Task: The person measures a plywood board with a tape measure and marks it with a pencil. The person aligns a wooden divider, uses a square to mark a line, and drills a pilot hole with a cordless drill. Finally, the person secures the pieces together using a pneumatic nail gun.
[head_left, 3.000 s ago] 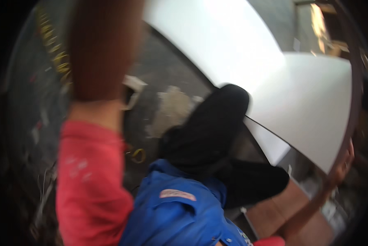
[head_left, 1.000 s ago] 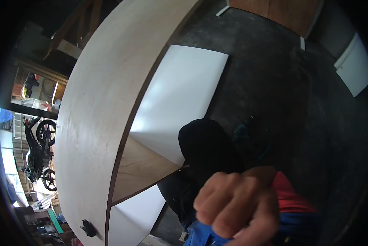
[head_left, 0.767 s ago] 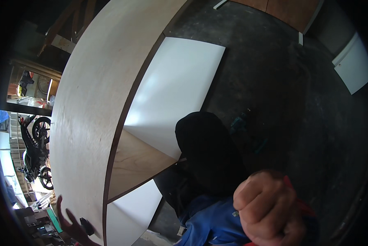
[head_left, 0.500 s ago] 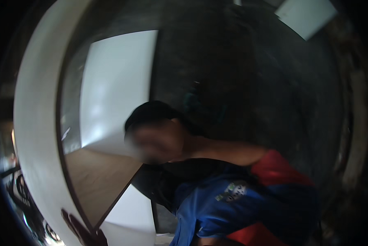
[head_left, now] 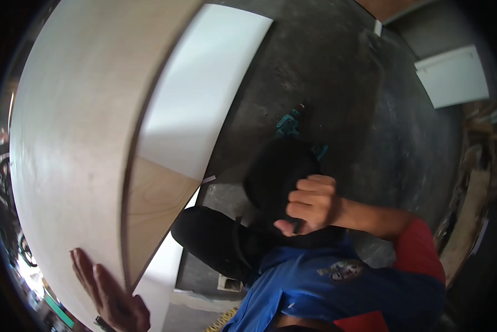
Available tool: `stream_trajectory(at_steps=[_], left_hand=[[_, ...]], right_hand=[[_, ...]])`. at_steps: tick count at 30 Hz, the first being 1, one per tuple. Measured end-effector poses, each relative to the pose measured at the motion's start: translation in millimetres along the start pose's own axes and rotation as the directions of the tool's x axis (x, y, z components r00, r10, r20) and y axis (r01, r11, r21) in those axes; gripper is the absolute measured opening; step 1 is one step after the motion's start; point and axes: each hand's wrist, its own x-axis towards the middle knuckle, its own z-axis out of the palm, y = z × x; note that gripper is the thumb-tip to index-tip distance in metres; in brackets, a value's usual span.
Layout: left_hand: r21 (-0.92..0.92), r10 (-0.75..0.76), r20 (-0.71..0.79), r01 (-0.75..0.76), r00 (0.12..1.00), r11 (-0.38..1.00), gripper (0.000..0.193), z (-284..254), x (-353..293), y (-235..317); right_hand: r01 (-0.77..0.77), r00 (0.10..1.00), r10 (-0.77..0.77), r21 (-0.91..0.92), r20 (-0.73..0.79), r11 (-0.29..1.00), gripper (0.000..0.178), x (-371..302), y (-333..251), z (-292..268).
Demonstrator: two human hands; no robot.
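Left fingers (head_left: pixel 101 281) lie extended on the panel (head_left: pixel 74 155).

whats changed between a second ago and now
The left hand has come into view and rests on the plywood panel. The curled right hand has moved farther off, over the black trousers. The teal power drill still lies on the floor.

Dark, scuffed floor (head_left: pixel 365 160); white board (head_left: pixel 454 77) near far right corner; plank (head_left: pixel 470 221) along right edge; bright light (head_left: pixel 36 283) left.
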Motion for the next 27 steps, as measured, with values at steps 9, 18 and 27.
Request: stream_trajectory(at_steps=[9,18,27], left_hand=[[-0.206,-0.036,0.070,0.050,0.997,0.977,0.067,9.8,13.1,-2.1],[-0.353,-0.352,0.200,0.402,0.914,0.845,0.039,6.8,28.9,15.0],[-0.336,-0.464,0.405,0.600,0.788,0.726,0.040,40.0,14.5,113.9]], right_hand=[[-0.361,0.912,0.356,-0.017,0.205,0.933,0.035,7.5,-33.1,-60.4],[-0.740,0.560,0.754,-0.203,0.344,0.642,0.047,-46.9,-142.2,-161.6],[-0.979,0.199,0.957,0.011,-0.209,0.206,0.049,-152.5,-57.0,-324.4]])
